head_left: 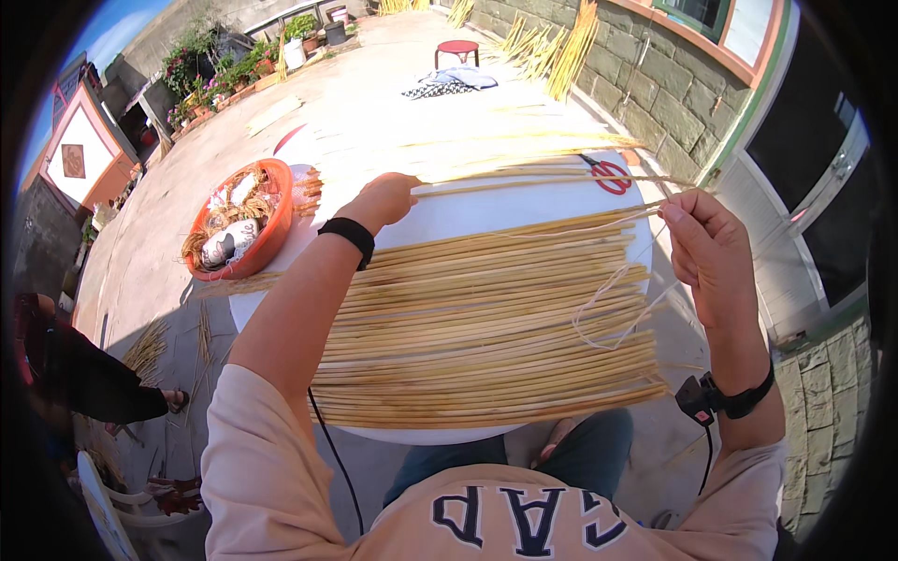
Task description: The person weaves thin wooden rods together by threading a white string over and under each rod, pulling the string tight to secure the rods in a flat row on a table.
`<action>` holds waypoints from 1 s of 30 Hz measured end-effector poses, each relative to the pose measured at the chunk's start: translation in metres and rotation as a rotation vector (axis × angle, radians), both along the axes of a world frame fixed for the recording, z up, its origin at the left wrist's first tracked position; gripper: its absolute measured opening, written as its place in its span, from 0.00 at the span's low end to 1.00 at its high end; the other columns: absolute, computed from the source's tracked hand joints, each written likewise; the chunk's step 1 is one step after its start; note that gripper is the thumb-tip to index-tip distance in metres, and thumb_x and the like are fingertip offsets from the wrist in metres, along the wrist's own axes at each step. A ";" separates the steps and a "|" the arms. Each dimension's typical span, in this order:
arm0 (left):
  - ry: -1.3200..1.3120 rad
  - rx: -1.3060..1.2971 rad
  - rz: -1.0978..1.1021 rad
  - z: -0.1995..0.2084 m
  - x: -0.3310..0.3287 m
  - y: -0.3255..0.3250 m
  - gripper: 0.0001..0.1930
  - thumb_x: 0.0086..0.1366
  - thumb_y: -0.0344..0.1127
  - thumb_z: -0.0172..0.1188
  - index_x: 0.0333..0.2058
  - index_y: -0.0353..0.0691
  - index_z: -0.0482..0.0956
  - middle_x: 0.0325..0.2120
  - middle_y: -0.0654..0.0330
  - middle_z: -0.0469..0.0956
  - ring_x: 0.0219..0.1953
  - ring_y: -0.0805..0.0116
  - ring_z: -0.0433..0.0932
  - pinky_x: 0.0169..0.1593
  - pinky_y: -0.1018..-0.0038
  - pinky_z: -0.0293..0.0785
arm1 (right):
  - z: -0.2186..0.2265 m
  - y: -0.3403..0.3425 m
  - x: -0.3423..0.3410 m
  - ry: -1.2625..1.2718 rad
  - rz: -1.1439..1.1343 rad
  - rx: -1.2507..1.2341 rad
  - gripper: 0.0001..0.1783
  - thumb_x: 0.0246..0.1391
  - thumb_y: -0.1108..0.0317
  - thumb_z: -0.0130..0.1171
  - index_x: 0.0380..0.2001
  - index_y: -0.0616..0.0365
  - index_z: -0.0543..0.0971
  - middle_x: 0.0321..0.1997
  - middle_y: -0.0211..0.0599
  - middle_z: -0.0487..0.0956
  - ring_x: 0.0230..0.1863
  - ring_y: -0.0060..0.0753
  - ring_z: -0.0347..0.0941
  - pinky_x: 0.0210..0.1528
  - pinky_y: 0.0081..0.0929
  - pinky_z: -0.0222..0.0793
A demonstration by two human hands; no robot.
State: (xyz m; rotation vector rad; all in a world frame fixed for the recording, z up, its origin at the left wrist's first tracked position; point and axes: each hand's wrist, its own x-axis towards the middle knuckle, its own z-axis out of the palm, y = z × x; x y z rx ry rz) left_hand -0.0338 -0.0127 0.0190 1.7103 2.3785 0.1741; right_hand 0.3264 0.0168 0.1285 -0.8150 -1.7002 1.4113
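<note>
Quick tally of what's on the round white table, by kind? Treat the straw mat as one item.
Straw mat: 1
Loose straw stalk held by left hand: 1
White string held by right hand: 1
Red-handled scissors: 1
Orange basin: 1
Total: 5, on the white table

The left hand [382, 199] hides its fingertips' hold on the straw [524, 181].

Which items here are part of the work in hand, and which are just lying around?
In use:
- left hand gripping a single reed stalk
- right hand pinching white string
- mat of reed stalks laid across the round white table

Lying about:
- red-handled scissors
- orange bowl
- red stool
- reed bundles leaning on the wall
</note>
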 end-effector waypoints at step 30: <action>0.440 0.251 -0.117 -0.063 0.009 0.032 0.05 0.50 0.28 0.48 0.20 0.40 0.74 0.21 0.54 0.75 0.28 0.57 0.76 0.30 0.66 0.72 | -0.059 -0.064 0.083 0.120 -0.254 -0.048 0.11 0.47 0.70 0.56 0.32 0.66 0.71 0.16 0.23 0.64 0.10 0.07 0.48 0.10 0.09 0.41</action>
